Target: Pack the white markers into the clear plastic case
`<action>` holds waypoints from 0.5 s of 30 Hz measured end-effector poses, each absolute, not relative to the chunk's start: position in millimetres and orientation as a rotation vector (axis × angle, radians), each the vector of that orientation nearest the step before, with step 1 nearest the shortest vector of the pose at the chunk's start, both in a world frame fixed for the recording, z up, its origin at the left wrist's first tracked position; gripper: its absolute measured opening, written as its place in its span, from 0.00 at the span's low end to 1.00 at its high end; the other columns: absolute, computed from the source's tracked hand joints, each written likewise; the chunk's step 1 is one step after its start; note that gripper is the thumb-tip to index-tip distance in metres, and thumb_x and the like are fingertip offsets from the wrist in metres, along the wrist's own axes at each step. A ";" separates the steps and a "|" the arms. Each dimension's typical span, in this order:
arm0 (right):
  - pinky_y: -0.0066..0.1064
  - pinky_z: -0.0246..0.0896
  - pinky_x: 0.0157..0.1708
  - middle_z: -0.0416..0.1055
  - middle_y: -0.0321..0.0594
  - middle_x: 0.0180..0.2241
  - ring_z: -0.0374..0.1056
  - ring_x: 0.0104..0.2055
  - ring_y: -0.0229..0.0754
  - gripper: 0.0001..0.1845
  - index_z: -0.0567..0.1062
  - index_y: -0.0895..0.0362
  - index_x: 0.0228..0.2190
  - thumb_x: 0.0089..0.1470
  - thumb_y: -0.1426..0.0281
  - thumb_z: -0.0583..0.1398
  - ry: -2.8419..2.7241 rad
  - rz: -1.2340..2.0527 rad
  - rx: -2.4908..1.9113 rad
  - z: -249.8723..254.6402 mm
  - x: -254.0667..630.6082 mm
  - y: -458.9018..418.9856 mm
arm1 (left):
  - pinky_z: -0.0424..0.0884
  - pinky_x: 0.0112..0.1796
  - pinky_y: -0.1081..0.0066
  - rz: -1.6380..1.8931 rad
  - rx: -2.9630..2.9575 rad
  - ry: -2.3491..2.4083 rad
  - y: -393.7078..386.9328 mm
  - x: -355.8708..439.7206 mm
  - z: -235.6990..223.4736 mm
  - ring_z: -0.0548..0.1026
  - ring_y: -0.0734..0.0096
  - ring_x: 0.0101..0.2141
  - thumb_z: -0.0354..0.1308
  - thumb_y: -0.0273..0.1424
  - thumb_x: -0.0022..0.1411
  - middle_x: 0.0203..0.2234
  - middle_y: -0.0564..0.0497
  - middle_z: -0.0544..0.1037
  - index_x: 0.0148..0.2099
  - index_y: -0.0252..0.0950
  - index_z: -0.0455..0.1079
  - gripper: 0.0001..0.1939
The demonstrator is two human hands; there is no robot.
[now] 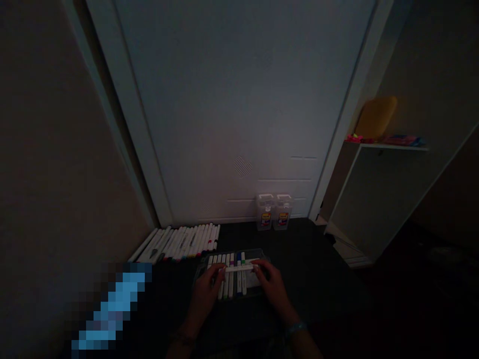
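Note:
Between my two hands a white marker (240,268) lies level, one end pinched on each side. My left hand (208,284) has its fingers closed on the left end. At the right end, the thumb and fingers of my right hand (270,279) grip it. Directly beneath is a clear plastic case (258,253) holding several white markers (230,289) in a row, some with blue, green or purple bands. The held marker and my fingers hide part of that row.
A row of many white markers (183,242) lies at the back left of the dark table (307,269). Two clear plastic containers (264,219) with labels stand against the white door (239,109). To the right is a cabinet (374,194) with a yellow object (376,117) on top. A pixelated patch covers the lower left.

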State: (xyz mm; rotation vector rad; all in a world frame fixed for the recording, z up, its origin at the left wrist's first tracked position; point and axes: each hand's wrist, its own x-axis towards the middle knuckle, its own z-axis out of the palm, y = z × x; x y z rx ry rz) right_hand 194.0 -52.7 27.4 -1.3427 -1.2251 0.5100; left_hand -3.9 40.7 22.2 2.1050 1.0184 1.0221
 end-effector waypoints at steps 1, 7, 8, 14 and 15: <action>0.32 0.63 0.43 0.74 0.40 0.40 0.69 0.43 0.45 0.17 0.76 0.53 0.40 0.57 0.57 0.54 -1.224 0.504 -1.345 26.7 194.1 -52.2 | 0.66 0.32 0.72 1.016 2.103 1.015 40.9 -3.8 22.2 0.73 0.67 0.29 0.45 0.41 0.64 0.26 0.52 0.74 0.42 0.37 0.69 0.16; 0.33 0.63 0.44 0.74 0.40 0.41 0.69 0.44 0.45 0.17 0.76 0.53 0.40 0.57 0.58 0.54 -1.238 0.484 -1.327 27.7 194.6 -52.9 | 0.66 0.32 0.71 1.022 2.118 1.028 37.8 -2.1 27.0 0.72 0.68 0.28 0.45 0.41 0.64 0.25 0.53 0.74 0.41 0.37 0.69 0.16; 0.33 0.63 0.43 0.74 0.40 0.41 0.69 0.44 0.45 0.17 0.76 0.53 0.40 0.57 0.58 0.54 -1.245 0.497 -1.325 28.8 194.6 -53.5 | 0.66 0.32 0.71 1.024 2.134 1.044 36.9 -1.9 27.6 0.72 0.68 0.28 0.45 0.41 0.64 0.25 0.53 0.73 0.41 0.37 0.68 0.16; 0.33 0.64 0.42 0.75 0.40 0.40 0.69 0.42 0.45 0.16 0.76 0.54 0.41 0.57 0.59 0.54 -1.259 0.516 -1.347 31.0 195.8 -55.6 | 0.65 0.35 0.69 1.054 2.274 1.214 33.9 -0.9 26.8 0.72 0.66 0.31 0.45 0.41 0.64 0.28 0.51 0.75 0.41 0.37 0.69 0.17; 0.33 0.64 0.42 0.75 0.40 0.40 0.69 0.42 0.44 0.16 0.76 0.54 0.41 0.57 0.59 0.54 -1.261 0.514 -1.347 30.4 196.2 -55.5 | 0.65 0.36 0.68 1.068 2.298 1.230 33.8 -0.8 27.0 0.72 0.66 0.31 0.45 0.41 0.64 0.29 0.50 0.75 0.41 0.37 0.70 0.16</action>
